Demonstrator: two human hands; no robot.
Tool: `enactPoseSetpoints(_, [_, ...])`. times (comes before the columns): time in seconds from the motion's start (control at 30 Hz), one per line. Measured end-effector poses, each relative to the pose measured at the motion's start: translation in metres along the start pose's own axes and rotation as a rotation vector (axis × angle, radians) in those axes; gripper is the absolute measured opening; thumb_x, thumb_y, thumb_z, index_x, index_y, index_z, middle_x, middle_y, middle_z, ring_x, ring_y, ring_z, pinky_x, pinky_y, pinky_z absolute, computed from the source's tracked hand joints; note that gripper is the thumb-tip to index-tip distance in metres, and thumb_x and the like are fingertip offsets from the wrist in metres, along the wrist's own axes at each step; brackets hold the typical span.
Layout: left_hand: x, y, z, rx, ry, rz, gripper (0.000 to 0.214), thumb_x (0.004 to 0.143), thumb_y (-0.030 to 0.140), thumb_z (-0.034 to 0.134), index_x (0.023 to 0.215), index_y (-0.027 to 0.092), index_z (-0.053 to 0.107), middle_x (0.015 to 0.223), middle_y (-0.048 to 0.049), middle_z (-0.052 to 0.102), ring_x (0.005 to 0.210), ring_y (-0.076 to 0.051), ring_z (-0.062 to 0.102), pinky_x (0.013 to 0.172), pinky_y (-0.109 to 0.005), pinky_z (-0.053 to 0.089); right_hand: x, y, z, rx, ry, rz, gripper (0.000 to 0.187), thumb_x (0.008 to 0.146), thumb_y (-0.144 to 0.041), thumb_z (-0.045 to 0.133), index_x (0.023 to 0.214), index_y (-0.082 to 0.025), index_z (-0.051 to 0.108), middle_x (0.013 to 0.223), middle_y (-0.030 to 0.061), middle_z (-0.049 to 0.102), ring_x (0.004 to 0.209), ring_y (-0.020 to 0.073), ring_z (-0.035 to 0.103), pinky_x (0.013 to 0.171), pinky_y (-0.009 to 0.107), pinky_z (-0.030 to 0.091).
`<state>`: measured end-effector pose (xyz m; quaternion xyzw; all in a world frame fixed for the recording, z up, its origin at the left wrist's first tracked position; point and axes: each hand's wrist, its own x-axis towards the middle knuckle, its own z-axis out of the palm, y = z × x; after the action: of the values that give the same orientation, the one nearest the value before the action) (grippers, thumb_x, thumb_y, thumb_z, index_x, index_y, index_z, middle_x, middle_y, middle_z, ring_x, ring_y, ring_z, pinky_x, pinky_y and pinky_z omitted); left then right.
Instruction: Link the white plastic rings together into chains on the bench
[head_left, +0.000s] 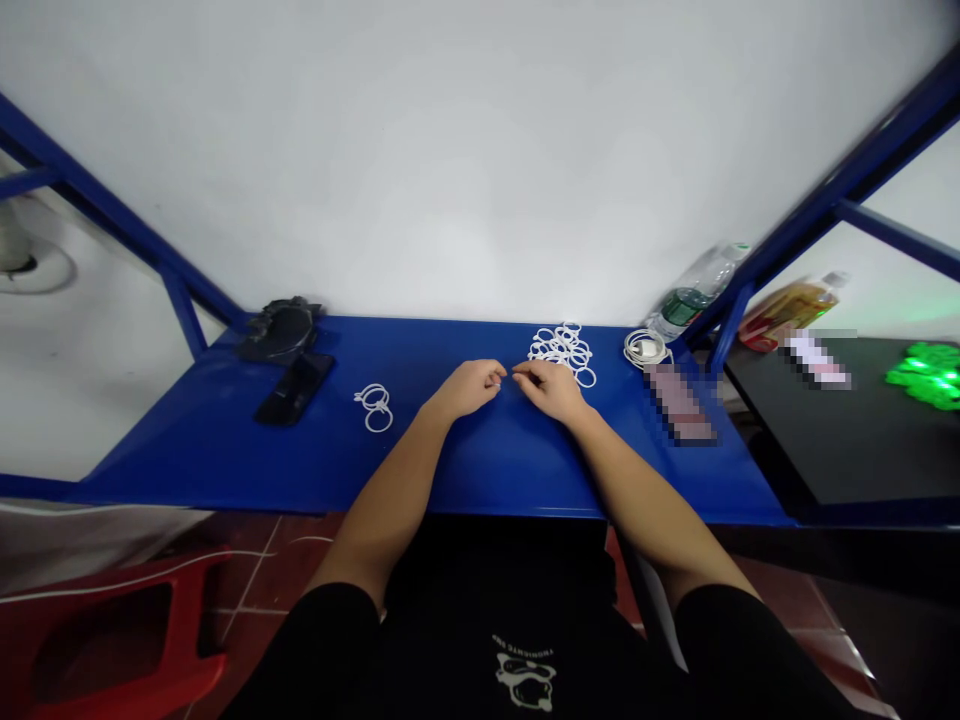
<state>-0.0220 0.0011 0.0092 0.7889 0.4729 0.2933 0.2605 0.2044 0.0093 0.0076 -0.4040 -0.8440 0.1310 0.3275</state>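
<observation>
My left hand (474,387) and my right hand (551,388) face each other, a small gap apart, above the middle of the blue table. The left fingers are curled in, with a tiny pale spot at the fingertips that is too small to name. On the right hand, thumb and fingers are drawn together; whatever they hold, if anything, is hidden. Just behind the right hand lies a pile of thin white rings (562,345), partly covered by it. A smaller group of white rings (378,420) rests on the table, left of my left hand.
The blue table (225,450) meets a white wall. A black phone (295,388) and a dark round object (281,330) lie left. At right are a coiled white cable (646,349), a bottle (679,310) and a blurred-out flat object (681,403). A red stool (180,630) stands below left.
</observation>
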Motion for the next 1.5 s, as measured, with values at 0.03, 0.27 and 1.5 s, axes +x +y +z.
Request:
enactPoseSetpoints(0.03, [0.001,0.002,0.003,-0.016,0.06,0.039,0.021,0.085,0.008,0.066,0.1,0.02,0.074,0.096,-0.0032,0.077,0.084,-0.015,0.073,0.083,-0.028,0.06,0.0,0.0,0.0,0.002,-0.011,-0.001,0.019,0.099,-0.027,0.063,0.111,-0.023,0.078,0.092,0.0045,0.08,0.08,0.0198,0.073,0.074,0.03,0.052])
enactPoseSetpoints(0.27, [0.004,0.016,0.015,-0.191,0.326,0.078,0.015,0.091,0.017,0.071,0.106,0.02,0.072,0.103,-0.0052,0.079,0.091,-0.016,0.078,0.087,-0.03,0.065,0.0,-0.001,0.001,0.007,0.023,-0.017,0.025,0.102,-0.028,0.059,0.119,-0.024,0.077,0.1,0.0068,0.08,0.086,0.0208,0.073,0.079,0.031,0.054])
enactPoseSetpoints(1.5, [0.006,0.02,0.013,-0.153,0.287,-0.02,0.009,0.092,0.026,0.072,0.099,0.022,0.077,0.101,-0.0049,0.081,0.089,-0.019,0.076,0.09,-0.033,0.06,0.0,0.002,0.001,-0.027,0.098,0.008,0.026,0.104,-0.041,0.057,0.102,-0.024,0.076,0.089,0.0061,0.078,0.078,0.021,0.071,0.072,0.032,0.053])
